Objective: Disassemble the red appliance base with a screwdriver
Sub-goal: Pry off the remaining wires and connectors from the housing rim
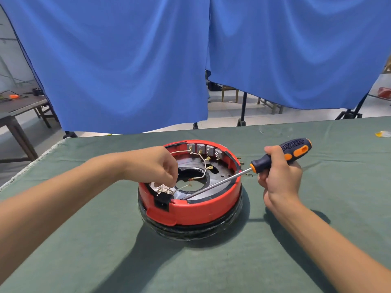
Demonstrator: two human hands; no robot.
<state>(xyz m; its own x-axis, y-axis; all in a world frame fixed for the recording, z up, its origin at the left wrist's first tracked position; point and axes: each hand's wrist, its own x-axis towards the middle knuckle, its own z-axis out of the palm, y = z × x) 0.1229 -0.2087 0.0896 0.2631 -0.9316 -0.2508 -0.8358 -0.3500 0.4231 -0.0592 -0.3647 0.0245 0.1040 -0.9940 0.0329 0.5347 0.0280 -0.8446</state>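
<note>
While the round red plastic appliance base [190, 206] sits open side up near the middle of the green cloth-covered surface [84, 250], both hands are at work over it. The left hand [156, 166] reaches in from the left across the rim, its fingers curled downward and its fingertips pinching at the thin white wires [179, 188] just behind the black socket block [162, 201] at the near-left edge of the base. The right hand [279, 176] is closed around the dark blue and orange handle of a long screwdriver [281, 155], thumb on top, with the handle end tilted up and to the right. The steel shaft [215, 183] slants down to the left across the right rim of the base, and its tip lies at the inner edge of the near wall, just right of the socket block.

Inside the base, a dark metal plate with a large central hole [190, 182] is exposed. A row of four grey terminal blocks [204, 149] stands along the far inner wall, with white wires and brass connectors running from them toward the middle. A black ring [190, 231] shows beneath the red shell. Blue cloth curtains [127, 60] hang behind the surface, and a small yellow and white scrap [383, 134] lies at the far right edge. A dark side table [19, 106] stands beyond on the left.
</note>
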